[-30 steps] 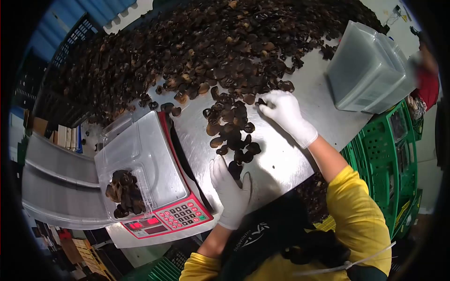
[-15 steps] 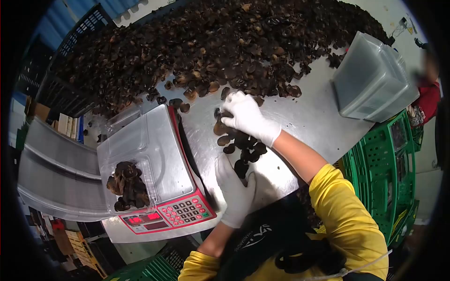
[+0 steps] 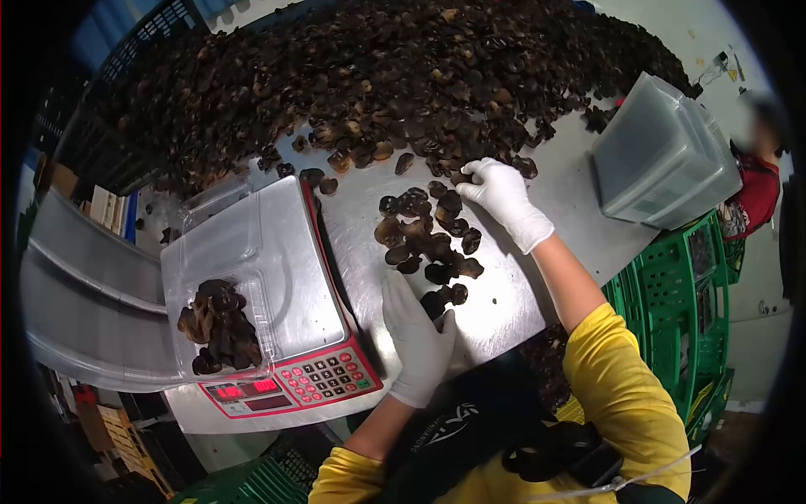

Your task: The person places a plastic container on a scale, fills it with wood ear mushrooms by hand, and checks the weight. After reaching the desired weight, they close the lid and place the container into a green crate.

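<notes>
Loose wood ear mushrooms (image 3: 413, 233), dark brown and curled, lie spread on the steel table between my hands. My left hand (image 3: 417, 344), in a white glove, is cupped near the table's front edge, with dark wood ear pieces (image 3: 434, 303) between its thumb and fingers. Farther right and back, my white-gloved right hand (image 3: 504, 200) pinches one small brown wood ear (image 3: 459, 178) at its fingertips. To the left, a digital scale (image 3: 290, 260) bears an open clear plastic box (image 3: 264, 315), with a clump of wood ears (image 3: 220, 328) inside.
A large heap of wood ears (image 3: 403, 84) covers the back of the table. Nested clear boxes (image 3: 663, 155) stand at the right. Green crates (image 3: 672, 294) are stacked beyond the table's right edge, near a person in red (image 3: 756, 193). A dark crate (image 3: 109, 160) is at the left.
My right hand has moved right and slightly down from over the loose wood ears, uncovering them. The left hand stays nearly in place. The camera view has shifted slightly.
</notes>
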Tool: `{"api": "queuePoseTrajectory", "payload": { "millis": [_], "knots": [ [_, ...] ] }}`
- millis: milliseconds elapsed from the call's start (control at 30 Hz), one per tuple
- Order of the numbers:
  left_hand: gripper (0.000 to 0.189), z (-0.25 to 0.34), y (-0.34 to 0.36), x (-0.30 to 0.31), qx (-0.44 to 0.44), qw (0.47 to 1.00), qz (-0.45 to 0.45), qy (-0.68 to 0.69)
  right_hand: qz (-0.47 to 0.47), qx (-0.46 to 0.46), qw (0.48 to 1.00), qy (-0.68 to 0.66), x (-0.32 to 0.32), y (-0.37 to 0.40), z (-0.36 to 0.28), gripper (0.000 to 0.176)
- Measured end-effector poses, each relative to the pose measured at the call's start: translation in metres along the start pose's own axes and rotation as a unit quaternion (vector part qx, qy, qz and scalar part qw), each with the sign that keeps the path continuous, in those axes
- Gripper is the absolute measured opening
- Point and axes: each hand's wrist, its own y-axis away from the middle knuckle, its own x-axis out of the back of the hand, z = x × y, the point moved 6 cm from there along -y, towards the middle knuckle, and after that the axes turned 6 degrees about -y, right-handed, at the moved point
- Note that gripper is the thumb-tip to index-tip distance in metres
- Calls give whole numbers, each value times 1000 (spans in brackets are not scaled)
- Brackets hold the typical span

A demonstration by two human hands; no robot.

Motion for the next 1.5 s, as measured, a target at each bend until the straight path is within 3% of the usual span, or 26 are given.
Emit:
{"api": "queuePoseTrajectory", "payload": {
  "millis": [100,267,333,367,467,533,600,700,800,900,1000,1100,1133,1200,1367,1400,1500],
  "knots": [
    [98,-1,0,1,6,1000,-8,3,-6,30,995,98,-18,-4,6,22],
    [99,-2,0,0,18,999,-24,15,-33,-40,999,-4,19,16,-11,15],
    [99,-2,1,-1,15,1000,-15,6,-177,-20,971,-157,12,25,-12,14],
    [99,-2,2,-2,15,1000,-18,6,-153,-8,962,-227,10,22,-17,21],
    [100,-1,0,-3,3,1000,-17,-7,-76,20,971,-224,-3,-1,-32,31],
    [100,-1,1,0,19,1000,-19,11,-61,105,988,-96,-16,-14,-56,34],
    [100,-3,3,-1,26,999,-15,15,-65,180,981,-22,-43,-17,-72,35],
    [101,-4,2,0,28,999,5,29,-134,208,969,20,-53,11,-99,28],
    [102,-2,1,2,23,999,19,39,-156,250,949,-113,-29,35,-103,22],
    [102,-2,-1,3,19,999,22,38,-82,229,947,-210,15,35,-86,21],
    [101,-3,0,1,11,999,27,37,-38,59,983,-172,24,26,-36,16],
    [100,0,-2,3,12,999,29,38,-65,76,979,-179,13,34,-33,17],
    [99,-1,-1,3,17,999,23,40,-58,152,982,-101,12,35,-44,19],
    [98,-3,0,1,30,998,17,53,-66,178,979,-78,3,34,-56,22],
    [95,-4,2,0,5,997,55,48,-122,159,977,68,-26,30,-69,31],
    [95,-4,2,1,-1,997,60,42,-107,150,976,117,-28,33,-72,24],
    [94,-3,0,1,8,996,53,64,25,210,977,39,-7,44,-72,14]
  ]
}}
